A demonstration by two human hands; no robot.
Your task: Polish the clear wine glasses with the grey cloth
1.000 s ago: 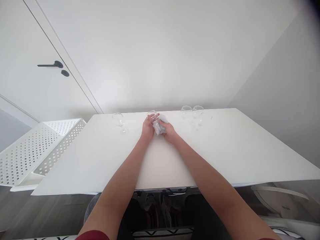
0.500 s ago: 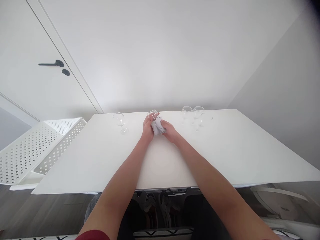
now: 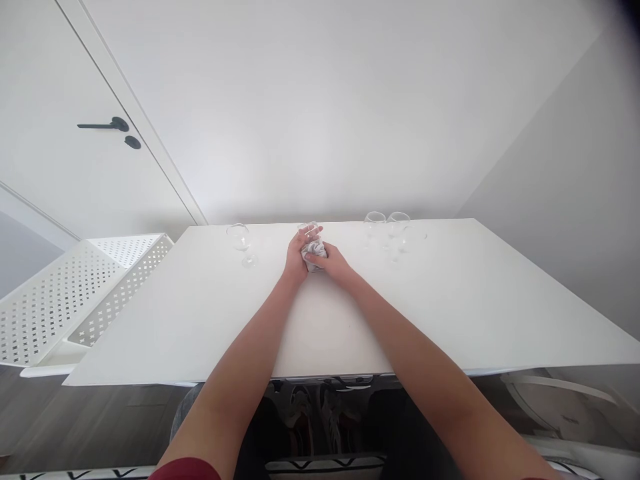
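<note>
Near the far middle of the white table (image 3: 210,320), my left hand (image 3: 297,256) is closed around a clear stemmed glass (image 3: 309,228). The bowl shows above its fingers. My right hand (image 3: 336,262) grips a crumpled white cloth (image 3: 315,252) and presses it against the lower part of that glass, the thumb lying over the cloth. The stem and foot of the glass are mostly hidden by cloth and fingers. One clear wine glass (image 3: 241,241) stands to the left of my hands.
To the right stand more clear glasses, one (image 3: 375,221) beside another (image 3: 399,223), with a fainter one (image 3: 407,240) close by. A white perforated rack (image 3: 55,300) adjoins the table's left side. A wall rises behind, with a door handle (image 3: 105,125) at left.
My right hand has shifted slightly left, and its thumb now lies across the cloth, which is bunched differently. The held glass has become a little more upright. The other glasses have stayed put.
</note>
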